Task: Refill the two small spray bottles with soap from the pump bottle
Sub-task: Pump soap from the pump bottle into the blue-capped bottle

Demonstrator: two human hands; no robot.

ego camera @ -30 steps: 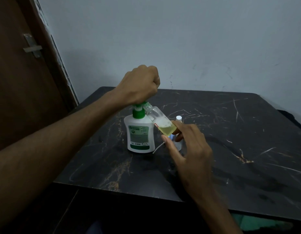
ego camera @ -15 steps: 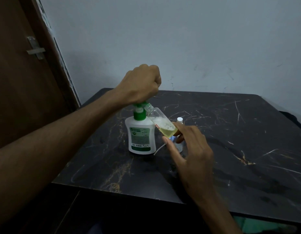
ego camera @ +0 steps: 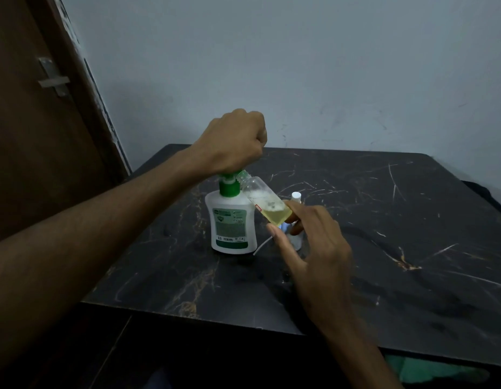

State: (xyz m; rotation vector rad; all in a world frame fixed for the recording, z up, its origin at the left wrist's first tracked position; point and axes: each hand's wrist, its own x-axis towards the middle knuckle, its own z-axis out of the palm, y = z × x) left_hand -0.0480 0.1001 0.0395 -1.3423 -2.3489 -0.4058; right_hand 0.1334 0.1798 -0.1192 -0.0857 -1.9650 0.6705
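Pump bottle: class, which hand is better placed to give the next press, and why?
Left. The left hand sits fisted on the pump bottle head; the right hand holds the tilted spray bottle at the nozzle.

The scene is dim and flat, with a cool grey-blue cast over the wall (ego camera: pixel 313 66) and no visible lamp; the light is soft and seems to fall from above and in front. The dark counter (ego camera: pixel 412 220) swallows most of it, its pale veins showing only faintly, and gives no glare. Shadows are weak: a vague dark patch lies on the counter under the right hand (ego camera: pixel 319 248). The white pump bottle (ego camera: pixel 232 223) is the brightest thing in view. The door (ego camera: pixel 33 136) at left and the lower edge sink into near black. Wide-angle bending tilts the door frame, and fine detail looks soft and noisy.
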